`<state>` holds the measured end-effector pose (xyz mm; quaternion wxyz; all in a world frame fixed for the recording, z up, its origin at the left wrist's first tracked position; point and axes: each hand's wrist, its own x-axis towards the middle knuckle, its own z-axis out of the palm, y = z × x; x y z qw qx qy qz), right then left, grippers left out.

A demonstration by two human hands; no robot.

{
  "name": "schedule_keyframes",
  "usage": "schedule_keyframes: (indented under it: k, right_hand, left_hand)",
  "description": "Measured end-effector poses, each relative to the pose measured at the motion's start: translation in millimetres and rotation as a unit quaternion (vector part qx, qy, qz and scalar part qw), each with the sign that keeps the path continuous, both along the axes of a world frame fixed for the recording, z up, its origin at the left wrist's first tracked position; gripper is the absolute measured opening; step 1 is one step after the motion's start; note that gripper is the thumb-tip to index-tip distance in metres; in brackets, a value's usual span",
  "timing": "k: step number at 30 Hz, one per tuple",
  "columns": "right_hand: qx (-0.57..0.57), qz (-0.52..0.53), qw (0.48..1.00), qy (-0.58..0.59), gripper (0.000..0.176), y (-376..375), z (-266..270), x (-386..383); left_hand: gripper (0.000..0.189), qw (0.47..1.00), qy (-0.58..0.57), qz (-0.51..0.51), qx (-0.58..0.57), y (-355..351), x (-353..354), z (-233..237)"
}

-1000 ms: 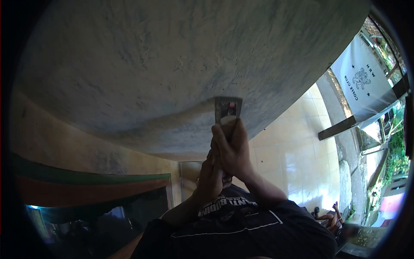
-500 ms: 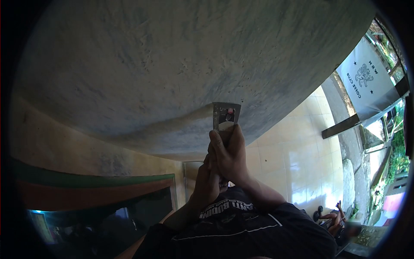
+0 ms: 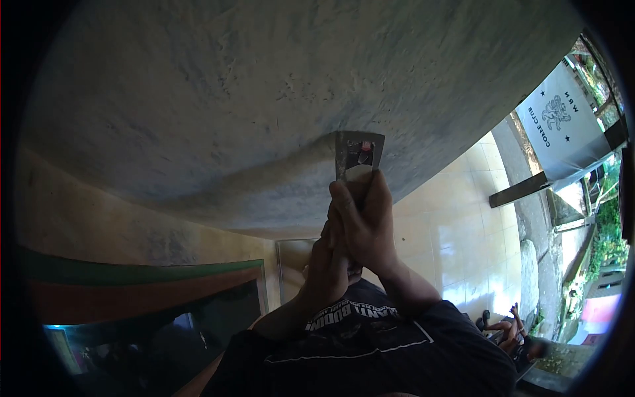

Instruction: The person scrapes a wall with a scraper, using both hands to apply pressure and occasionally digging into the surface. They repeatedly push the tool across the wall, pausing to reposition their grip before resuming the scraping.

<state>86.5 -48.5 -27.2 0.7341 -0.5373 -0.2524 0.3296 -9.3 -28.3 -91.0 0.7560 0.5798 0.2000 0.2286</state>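
Observation:
A putty knife [image 3: 360, 151] with a wide flat metal blade and a dark label is pressed with its edge against the worn, patchy wall [image 3: 278, 86]. My right hand [image 3: 367, 215] is closed round it just below the blade, thumb along the near side. Lower down, my left hand [image 3: 327, 264] is closed against the right one, apparently round the lower end of the handle, which the fingers hide. Small pits and scuffs mark the wall surface around the blade, and a long shadow of the tool falls to the left.
A dark window [image 3: 152, 331] with a green and brown frame is at lower left. Pale tiled floor [image 3: 456, 225] stretches right. Beyond it hang a printed banner [image 3: 562, 119] and a wooden beam [image 3: 519, 190]. A person [image 3: 509, 334] sits at lower right.
Both hands and the putty knife have shifted up and slightly right along the wall. The grip looks the same.

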Motion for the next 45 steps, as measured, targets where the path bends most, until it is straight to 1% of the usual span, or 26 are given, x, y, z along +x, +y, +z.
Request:
schedule_keyframes:
  k: [1,2,3,4,5,6,7,8,10,13,15,19,21,23,25,26,27,28,29,32,34,35,39,41,43,45]
  right_hand:
    - [0.005,-0.003,1.0,-0.011,0.018,0.8,3.1,2.6]
    - [0.007,0.0,1.0,-0.016,0.018,2.3,-3.5,2.6]
    - [0.007,-0.011,1.0,-0.021,0.019,5.7,-17.6,1.8]
    - [0.008,-0.02,0.999,-0.024,0.019,6.2,-22.5,-1.5]
    - [-0.002,-0.003,1.0,0.014,0.019,3.7,-21.1,-3.5]
    - [-0.001,-0.001,1.0,0.015,0.019,6.7,-19.9,-3.6]
    - [0.001,-0.021,1.0,-0.017,0.017,7.6,-19.9,-5.4]
    - [0.003,-0.044,0.998,-0.048,0.015,8.2,-19.9,-4.9]
    - [-0.003,-0.032,0.999,-0.028,0.017,9.5,-7.4,1.1]
    - [0.004,-0.013,1.0,-0.019,0.018,9.4,-10.0,2.3]
    - [0.019,-0.011,0.999,-0.029,0.018,10.6,-14.3,0.6]
    - [-0.008,-0.007,1.0,-0.012,0.017,11.9,-8.4,0.0]
    - [-0.026,-0.004,1.0,-0.012,0.017,15.9,-2.3,8.5]
    - [0.036,-0.024,0.999,-0.02,0.017,21.7,4.3,9.3]
    - [0.031,-0.02,0.999,-0.032,0.017,26.6,-11.6,7.2]
    - [0.022,-0.02,0.999,-0.041,0.018,26.1,-20.3,5.3]
    - [0.027,-0.02,0.998,-0.045,0.018,25.9,-23.4,3.8]
    - [0.018,-0.019,0.998,-0.051,0.018,23.7,-22.4,1.8]
    - [0.003,-0.018,0.998,-0.054,0.018,23.5,-23.8,0.4]
    - [0.029,-0.019,0.997,-0.075,0.018,33.2,0.1,2.1]
    - [0.033,-0.013,0.997,-0.07,0.017,35.7,16.9,3.9]
    - [0.039,-0.008,0.997,-0.068,0.016,37.1,21.1,4.5]
    - [0.044,-0.042,0.99,-0.124,0.018,32.7,-16.6,-3.2]
    - [0.009,-0.013,1.0,-0.002,0.019,25.0,-30.2,-3.9]
    - [-0.003,-0.017,1.0,-0.022,0.019,28.6,-27.1,-3.4]
    - [-0.012,-0.021,0.999,-0.04,0.019,31.4,-10.2,0.1]
  left_hand:
    - [0.036,0.991,-0.016,0.009,0.13,0.7,2.9,-3.7]
    - [0.036,0.991,-0.021,0.013,0.132,0.7,1.3,-3.5]
    - [0.036,1.0,-0.008,-0.002,0.004,3.8,-0.2,6.9]
    - [0.035,0.992,0.006,-0.017,-0.123,4.6,-2.2,12.3]
    - [0.035,0.993,0.003,-0.013,-0.121,6.9,-1.4,11.5]
    - [0.034,0.992,0.004,-0.009,-0.129,8.2,-1.8,9.6]
    - [0.033,0.99,0.009,-0.007,-0.14,5.0,-5.1,7.7]
    - [0.033,0.99,0.016,-0.009,-0.143,3.6,-5.4,6.7]
    - [0.034,0.997,0.004,0.003,-0.071,6.8,1.3,7.2]
    - [0.034,0.995,0.014,0.001,-0.1,9.5,2.8,20.2]
    - [0.034,0.996,0.013,0.003,-0.089,10.1,0.0,14.4]
    - [0.032,0.998,0.029,-0.005,-0.064,14.2,-1.3,18.9]
    - [0.034,0.997,0.012,-0.02,-0.08,20.7,9.6,11.5]
    - [0.035,0.995,-0.008,-0.028,-0.092,20.1,9.1,12.2]
    - [0.037,0.996,-0.011,-0.02,-0.082,25.5,8.5,23.0]
    - [0.037,0.997,-0.016,-0.018,-0.079,25.2,5.7,14.8]
    - [0.038,0.994,-0.01,-0.016,-0.109,24.4,1.6,-1.7]
    - [0.039,0.99,-0.003,-0.016,-0.138,24.2,0.2,-2.8]
    - [0.039,0.991,-0.004,-0.017,-0.136,26.1,-0.3,-4.5]
    - [0.041,0.993,-0.02,-0.006,-0.115,33.3,1.0,15.2]
    - [0.043,0.998,-0.032,-0.025,-0.049,41.8,7.0,27.9]
    - [0.043,0.998,-0.029,-0.023,-0.047,43.5,7.8,30.7]
    - [0.04,0.999,-0.009,-0.017,-0.045,34.0,-2.9,8.8]
    - [0.035,0.996,0.03,0.003,-0.078,24.6,-3.5,-1.9]
    - [0.034,0.996,0.021,0.008,-0.088,26.5,-3.2,-1.1]
    - [0.033,0.995,0.014,0.013,-0.094,30.1,0.6,8.5]
